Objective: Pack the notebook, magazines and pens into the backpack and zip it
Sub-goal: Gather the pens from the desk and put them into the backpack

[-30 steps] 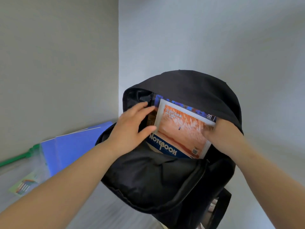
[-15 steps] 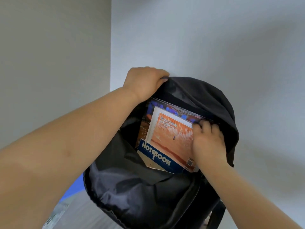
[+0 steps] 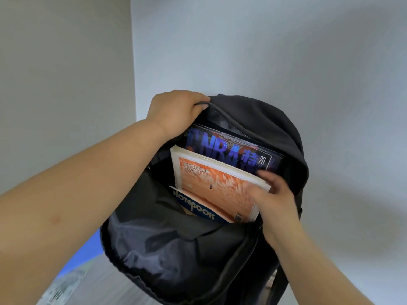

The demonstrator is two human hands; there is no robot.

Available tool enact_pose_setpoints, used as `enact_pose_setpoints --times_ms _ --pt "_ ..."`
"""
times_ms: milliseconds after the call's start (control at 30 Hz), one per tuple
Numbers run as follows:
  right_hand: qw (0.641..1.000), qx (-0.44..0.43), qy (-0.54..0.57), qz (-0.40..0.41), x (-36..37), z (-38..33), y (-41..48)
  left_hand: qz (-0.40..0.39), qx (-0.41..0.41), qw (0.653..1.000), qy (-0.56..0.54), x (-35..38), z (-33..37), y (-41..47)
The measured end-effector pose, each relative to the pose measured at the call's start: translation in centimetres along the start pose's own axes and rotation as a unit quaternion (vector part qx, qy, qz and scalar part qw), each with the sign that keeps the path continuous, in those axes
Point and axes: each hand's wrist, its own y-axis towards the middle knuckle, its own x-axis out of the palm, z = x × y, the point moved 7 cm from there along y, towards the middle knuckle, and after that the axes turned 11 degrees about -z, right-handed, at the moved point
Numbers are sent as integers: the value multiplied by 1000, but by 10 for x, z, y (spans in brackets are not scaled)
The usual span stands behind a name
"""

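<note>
our left hand (image 3: 178, 108) grips the upper rim of the soft black fabric backpack (image 3: 264, 119), holding its mouth wide; our right hand (image 3: 273, 194) pinches the corner of the thick orange-covered notebook (image 3: 215, 186), half inside against the glossy dark blue magazine (image 3: 226, 150). pushed askew, we judge, its corner could snag the zip or buckle. we see no pens.

open black backpack (image 3: 176, 249), notebook (image 3: 211, 188) and magazine (image 3: 226, 150) inside
the left hand (image 3: 176, 108) grips the backpack's top rim. the orange-covered notebook stands tilted in front of the dark blue magazine, touching it. the right hand (image 3: 273, 194), blurred, holds the notebook's upper right corner. a blue sheet (image 3: 88, 245) shows at lower left.
</note>
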Motion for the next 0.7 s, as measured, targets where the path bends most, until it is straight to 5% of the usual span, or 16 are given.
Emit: enact_pose_setpoints --times_ms 133,333,700 --pt "973 71 -199 -95 18 31 2 -5 -12 1000 -21 0 -3 -3" --pt "876 -16 -470 -108 38 -11 21 -22 -17 999 -17 5 -10 -8" --pt "616 76 -703 -346 116 -36 68 -16 -12 1000 -18 3 -14 1"
